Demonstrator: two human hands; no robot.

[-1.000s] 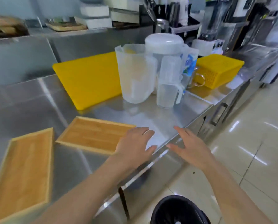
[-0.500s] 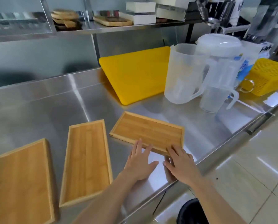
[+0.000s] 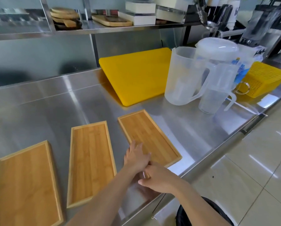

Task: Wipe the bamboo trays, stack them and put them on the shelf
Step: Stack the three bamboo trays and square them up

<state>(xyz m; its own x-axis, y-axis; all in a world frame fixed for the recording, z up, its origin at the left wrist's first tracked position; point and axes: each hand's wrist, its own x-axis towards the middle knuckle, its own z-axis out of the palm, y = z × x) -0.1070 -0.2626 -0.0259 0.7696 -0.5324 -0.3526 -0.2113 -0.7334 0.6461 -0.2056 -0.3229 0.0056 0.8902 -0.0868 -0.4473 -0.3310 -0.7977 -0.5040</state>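
Note:
Three bamboo trays lie side by side on the steel counter (image 3: pixel 46 108): a left tray (image 3: pixel 25 181), a middle tray (image 3: pixel 90 160) and a right tray (image 3: pixel 149 136). My left hand (image 3: pixel 136 156) lies flat, fingers apart, on the near left part of the right tray. My right hand (image 3: pixel 159 176) is curled over that tray's near corner at the counter's front edge, and a bit of the corner shows between the two hands. No cloth is in view. The steel shelf (image 3: pixel 161 26) runs above the back of the counter.
A yellow cutting board (image 3: pixel 136 74) leans at the back. Clear plastic jugs (image 3: pixel 180 75) and a yellow basket (image 3: pixel 265 79) stand to the right. Wooden boards (image 3: pixel 64 15) and white boxes (image 3: pixel 139 7) sit on the shelf. A black bin (image 3: pixel 190 214) stands below the counter edge.
The view has swung left, bringing all three trays into sight. The right tray has been turned from crosswise to lengthwise, and my hands have closed in on its near end.

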